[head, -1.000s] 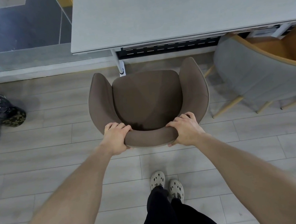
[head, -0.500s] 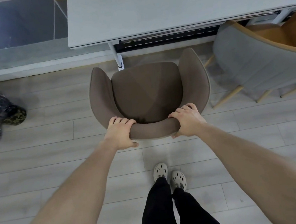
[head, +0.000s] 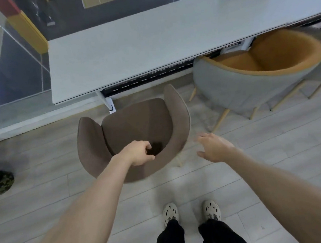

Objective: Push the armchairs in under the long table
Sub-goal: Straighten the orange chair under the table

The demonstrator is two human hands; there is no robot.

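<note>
The brown armchair (head: 137,131) – soft matte fabric, rounded shell with curved wings – is standing on the pale plank floor (head: 267,149) just short of the long table (head: 138,50), its seat not under the smooth grey top. The left hand (head: 138,153) is curling its fingers over the backrest rim. The right hand (head: 214,148), gripping that rim half a second ago, is now hovering beside it with fingers spread. The grey-and-orange armchair (head: 250,76) is sitting partly under the table, its right edge cut off.

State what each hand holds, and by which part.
Left hand grips the brown armchair by its backrest's top edge. Right hand is open, holding nothing.
</note>
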